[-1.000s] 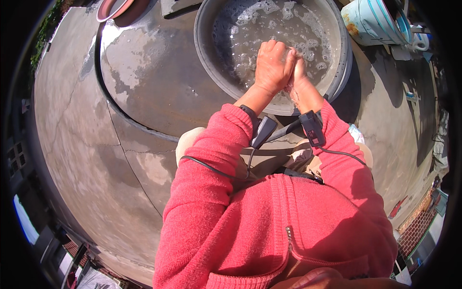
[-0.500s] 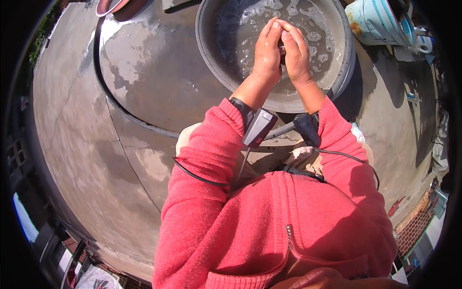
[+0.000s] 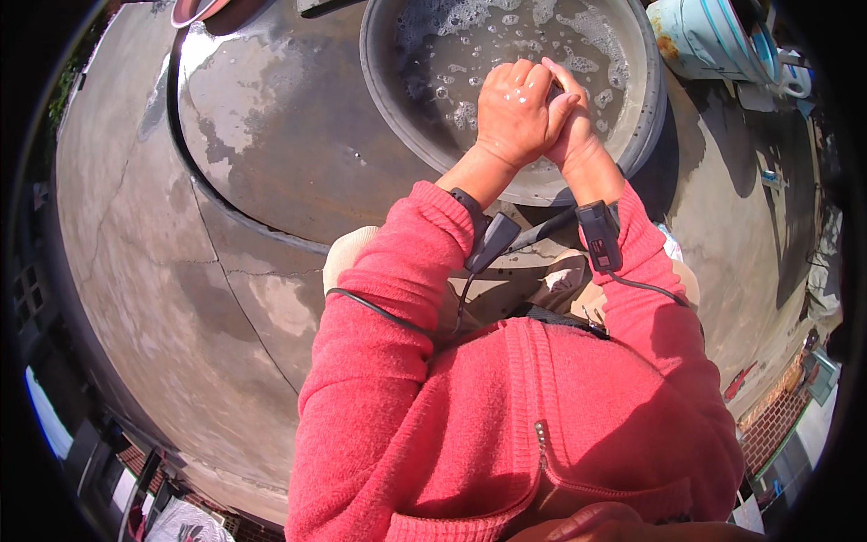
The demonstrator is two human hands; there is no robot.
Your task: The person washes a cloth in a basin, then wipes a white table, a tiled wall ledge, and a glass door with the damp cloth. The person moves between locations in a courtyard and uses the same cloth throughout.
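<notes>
Grey concrete floor, cracked, patchy wet toward its far edge. Person is low over it, coral-red knit zip sweater, both sleeves pushed clear of the wrists.

Main item: wide round grey tub on the floor, just ahead of the person, far rim cut off by the frame. Holds murky grey water, foam gathered along the far and right walls.

Black hose curves over the floor left of the tub. Pale blue bucket, rust-stained, tipped on its side, just off the tub's right rim. Pink round basin at the floor's far left, mostly out of frame.

Hands: over the tub, inside its near rim, pressed together. Left hand on top, back up, fingers curled, wet. Right hand under and against it, fingers pointing to the far rim. Can't tell if either touches the water. Each wrist has a strapped black box, left and right, both cabled.

Dark sliver between the palms: small object or shadow, can't tell.

Handling, my read: tub likely heavy filled, walls fairly stiff, rim slick when wet, contents will slosh. Not fragile. Best hold: opposite sides of the rim, fingers under the lip, kept level. Anything small between soapy palms would be slippery; cup it.
</notes>
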